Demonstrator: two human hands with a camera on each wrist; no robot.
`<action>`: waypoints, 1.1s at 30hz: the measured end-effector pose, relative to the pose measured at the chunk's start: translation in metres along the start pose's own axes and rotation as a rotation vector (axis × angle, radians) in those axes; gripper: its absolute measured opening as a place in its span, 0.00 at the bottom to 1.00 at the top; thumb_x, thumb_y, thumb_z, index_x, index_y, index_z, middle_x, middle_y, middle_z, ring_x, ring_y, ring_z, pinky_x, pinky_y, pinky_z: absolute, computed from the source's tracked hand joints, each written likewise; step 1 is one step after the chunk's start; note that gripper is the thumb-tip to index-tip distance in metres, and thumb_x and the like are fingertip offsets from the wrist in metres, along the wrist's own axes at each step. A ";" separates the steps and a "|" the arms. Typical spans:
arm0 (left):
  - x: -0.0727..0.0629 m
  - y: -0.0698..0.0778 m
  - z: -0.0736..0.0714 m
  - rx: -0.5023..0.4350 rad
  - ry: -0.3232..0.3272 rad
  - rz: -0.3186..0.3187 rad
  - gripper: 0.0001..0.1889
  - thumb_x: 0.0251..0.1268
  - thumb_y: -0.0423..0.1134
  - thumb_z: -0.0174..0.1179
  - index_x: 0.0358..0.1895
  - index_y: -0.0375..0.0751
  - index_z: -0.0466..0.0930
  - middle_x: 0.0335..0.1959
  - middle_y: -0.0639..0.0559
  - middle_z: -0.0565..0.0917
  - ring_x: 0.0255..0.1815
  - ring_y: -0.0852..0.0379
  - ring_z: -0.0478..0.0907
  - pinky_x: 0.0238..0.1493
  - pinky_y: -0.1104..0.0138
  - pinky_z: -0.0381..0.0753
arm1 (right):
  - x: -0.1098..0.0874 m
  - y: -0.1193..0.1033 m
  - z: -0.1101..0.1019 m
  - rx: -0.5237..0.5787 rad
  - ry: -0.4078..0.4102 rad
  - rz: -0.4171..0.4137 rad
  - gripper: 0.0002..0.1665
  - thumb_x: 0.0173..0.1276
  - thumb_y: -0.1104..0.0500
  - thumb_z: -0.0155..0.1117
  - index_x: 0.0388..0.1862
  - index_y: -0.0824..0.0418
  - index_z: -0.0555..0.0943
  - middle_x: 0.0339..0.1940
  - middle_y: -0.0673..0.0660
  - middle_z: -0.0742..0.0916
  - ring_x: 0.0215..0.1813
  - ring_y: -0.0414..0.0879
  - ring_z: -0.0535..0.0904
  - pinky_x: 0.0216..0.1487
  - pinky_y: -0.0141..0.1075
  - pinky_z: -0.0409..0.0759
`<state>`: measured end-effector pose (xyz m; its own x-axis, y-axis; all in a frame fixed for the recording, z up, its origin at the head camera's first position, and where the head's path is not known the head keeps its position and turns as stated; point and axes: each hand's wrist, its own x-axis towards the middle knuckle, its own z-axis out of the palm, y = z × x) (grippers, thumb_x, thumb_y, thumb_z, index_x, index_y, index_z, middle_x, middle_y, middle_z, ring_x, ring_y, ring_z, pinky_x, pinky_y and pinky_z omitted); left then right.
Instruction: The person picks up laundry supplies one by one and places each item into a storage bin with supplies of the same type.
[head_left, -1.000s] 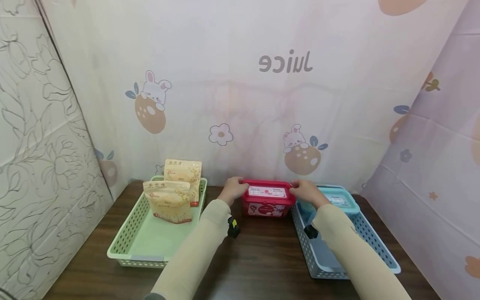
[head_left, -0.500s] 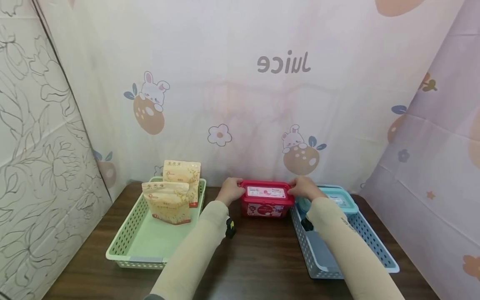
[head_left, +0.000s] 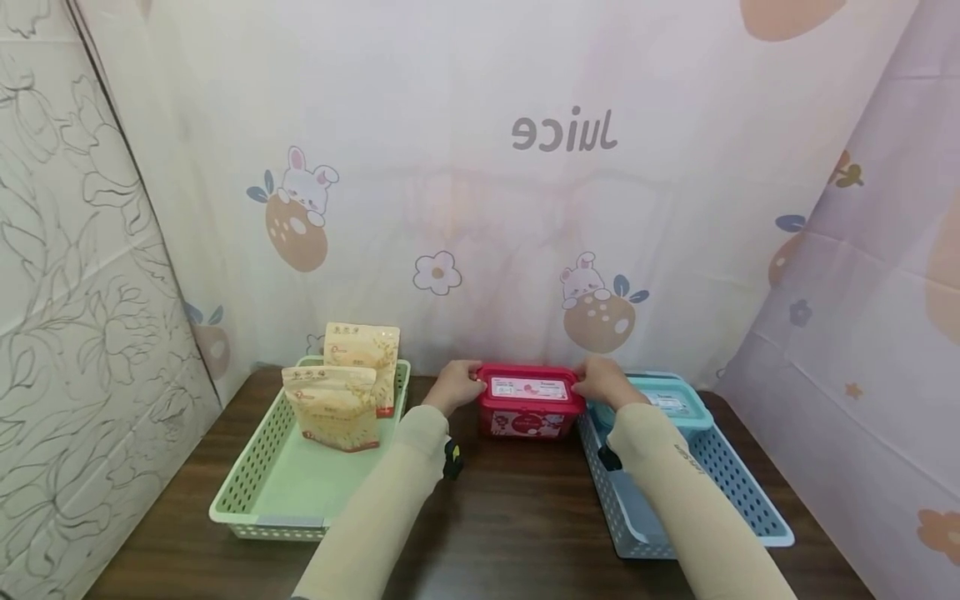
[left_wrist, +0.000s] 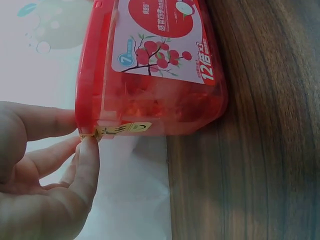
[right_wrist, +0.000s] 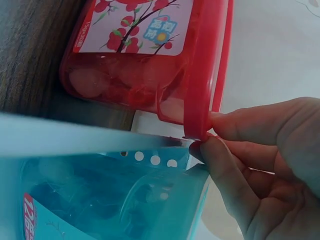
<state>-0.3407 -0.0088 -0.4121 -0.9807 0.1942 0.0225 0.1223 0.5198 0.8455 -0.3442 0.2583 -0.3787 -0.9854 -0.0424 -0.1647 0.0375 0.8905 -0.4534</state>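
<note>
In the head view, the red box (head_left: 531, 404) is standing upright on the table (head_left: 510, 517), just below and right of the frame's middle. The left hand (head_left: 453, 387) is pinching the left end of its lid rim, thumb and finger closing on the edge beside a yellow sticker (left_wrist: 131, 128), which is showing near the left wrist frame's middle. The right hand (head_left: 603, 383) is pinching the rim's other end between thumb and finger, at the right of its own wrist frame. The blue basket (head_left: 738, 471) is lying at lower right, close beside the red box, and is holding a blue box (head_left: 671, 406) at its far end. At lower left, the green basket (head_left: 296, 492) is holding a front pouch (head_left: 333, 408) and a back pouch (head_left: 363, 346), both standing. A printed curtain (head_left: 450, 200) is filling the upper frame.
</note>
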 end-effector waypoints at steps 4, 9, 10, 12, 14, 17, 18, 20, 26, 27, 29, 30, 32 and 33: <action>0.000 0.000 -0.001 -0.002 -0.013 -0.010 0.25 0.67 0.30 0.61 0.67 0.30 0.74 0.56 0.38 0.81 0.49 0.48 0.76 0.56 0.56 0.81 | 0.000 0.001 0.001 0.012 -0.004 0.000 0.23 0.67 0.63 0.70 0.59 0.70 0.80 0.50 0.66 0.86 0.48 0.57 0.83 0.51 0.50 0.85; -0.003 0.000 -0.007 0.039 -0.045 -0.005 0.25 0.67 0.30 0.60 0.67 0.29 0.73 0.60 0.38 0.80 0.51 0.49 0.77 0.58 0.55 0.80 | -0.004 0.000 0.004 0.007 -0.004 -0.023 0.25 0.67 0.62 0.70 0.60 0.71 0.79 0.51 0.67 0.85 0.48 0.58 0.83 0.51 0.50 0.85; -0.004 0.000 -0.009 0.041 -0.057 -0.008 0.26 0.66 0.29 0.60 0.67 0.29 0.73 0.60 0.37 0.79 0.52 0.48 0.77 0.58 0.55 0.80 | -0.005 -0.001 0.004 0.000 -0.006 -0.030 0.25 0.67 0.62 0.70 0.60 0.71 0.79 0.51 0.67 0.85 0.48 0.58 0.83 0.51 0.50 0.85; -0.006 0.001 -0.013 0.039 -0.083 -0.020 0.26 0.66 0.29 0.61 0.67 0.28 0.72 0.60 0.37 0.79 0.54 0.48 0.78 0.59 0.55 0.80 | -0.007 -0.002 0.005 -0.018 -0.014 -0.054 0.26 0.67 0.62 0.70 0.60 0.73 0.78 0.51 0.68 0.85 0.48 0.58 0.82 0.50 0.50 0.85; -0.008 0.001 -0.017 0.025 -0.114 -0.039 0.26 0.65 0.29 0.61 0.67 0.27 0.72 0.60 0.36 0.79 0.56 0.46 0.78 0.59 0.54 0.79 | -0.009 -0.004 0.006 -0.034 -0.017 -0.063 0.25 0.66 0.62 0.70 0.59 0.73 0.79 0.49 0.68 0.85 0.46 0.57 0.82 0.49 0.49 0.85; -0.012 0.002 -0.023 0.033 -0.161 -0.046 0.27 0.64 0.30 0.63 0.66 0.26 0.72 0.58 0.36 0.80 0.56 0.45 0.79 0.58 0.54 0.80 | -0.013 -0.007 0.006 -0.059 -0.024 -0.084 0.22 0.66 0.63 0.70 0.56 0.74 0.80 0.46 0.66 0.85 0.44 0.55 0.81 0.47 0.48 0.86; -0.014 0.002 -0.024 0.045 -0.174 -0.044 0.27 0.64 0.30 0.64 0.66 0.26 0.72 0.58 0.35 0.80 0.55 0.44 0.79 0.58 0.53 0.80 | -0.015 -0.008 0.006 -0.064 -0.026 -0.086 0.22 0.66 0.63 0.70 0.55 0.73 0.80 0.45 0.65 0.85 0.43 0.55 0.81 0.46 0.48 0.86; -0.017 0.002 -0.027 0.085 -0.193 -0.029 0.26 0.63 0.31 0.65 0.64 0.26 0.73 0.55 0.36 0.81 0.53 0.45 0.79 0.57 0.54 0.80 | -0.018 -0.010 0.006 -0.074 -0.035 -0.090 0.20 0.65 0.63 0.71 0.53 0.73 0.81 0.44 0.64 0.85 0.42 0.54 0.80 0.45 0.47 0.86; -0.026 0.000 -0.034 0.161 -0.231 -0.023 0.26 0.63 0.34 0.67 0.63 0.27 0.74 0.52 0.39 0.82 0.51 0.47 0.79 0.58 0.53 0.80 | -0.029 -0.016 0.004 -0.076 -0.100 -0.078 0.22 0.64 0.62 0.72 0.53 0.72 0.78 0.42 0.62 0.84 0.40 0.52 0.80 0.45 0.46 0.86; -0.027 0.000 -0.035 0.166 -0.237 -0.022 0.26 0.63 0.34 0.68 0.63 0.28 0.74 0.52 0.39 0.82 0.51 0.47 0.79 0.57 0.53 0.80 | -0.031 -0.017 0.004 -0.071 -0.111 -0.076 0.22 0.64 0.62 0.72 0.53 0.71 0.77 0.42 0.62 0.84 0.40 0.52 0.79 0.45 0.46 0.86; -0.030 -0.001 -0.037 0.178 -0.243 -0.016 0.26 0.63 0.34 0.68 0.63 0.28 0.74 0.51 0.40 0.82 0.49 0.48 0.79 0.56 0.53 0.81 | -0.035 -0.020 0.004 -0.056 -0.129 -0.071 0.22 0.65 0.62 0.72 0.53 0.69 0.77 0.40 0.60 0.83 0.39 0.51 0.79 0.44 0.45 0.86; -0.031 -0.001 -0.038 0.184 -0.245 -0.009 0.26 0.62 0.33 0.68 0.62 0.27 0.74 0.50 0.40 0.82 0.49 0.48 0.79 0.56 0.54 0.82 | -0.036 -0.020 0.005 -0.051 -0.136 -0.077 0.22 0.65 0.62 0.72 0.53 0.69 0.77 0.39 0.60 0.83 0.38 0.51 0.80 0.44 0.45 0.86; -0.034 -0.002 -0.039 0.191 -0.246 0.001 0.26 0.62 0.33 0.69 0.62 0.27 0.75 0.49 0.40 0.82 0.48 0.48 0.79 0.55 0.54 0.82 | -0.039 -0.022 0.005 -0.046 -0.147 -0.083 0.21 0.66 0.61 0.71 0.53 0.69 0.76 0.38 0.59 0.83 0.36 0.50 0.80 0.43 0.44 0.86; -0.036 -0.002 -0.040 0.195 -0.246 0.005 0.26 0.62 0.33 0.69 0.61 0.27 0.75 0.49 0.40 0.82 0.48 0.48 0.79 0.55 0.54 0.82 | -0.041 -0.022 0.006 -0.044 -0.151 -0.079 0.21 0.66 0.61 0.71 0.54 0.69 0.76 0.38 0.59 0.83 0.36 0.50 0.80 0.43 0.43 0.86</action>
<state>-0.3122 -0.0498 -0.3937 -0.9167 0.3799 -0.1236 0.1769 0.6634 0.7271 -0.3041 0.2375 -0.3669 -0.9487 -0.1779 -0.2614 -0.0499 0.9005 -0.4319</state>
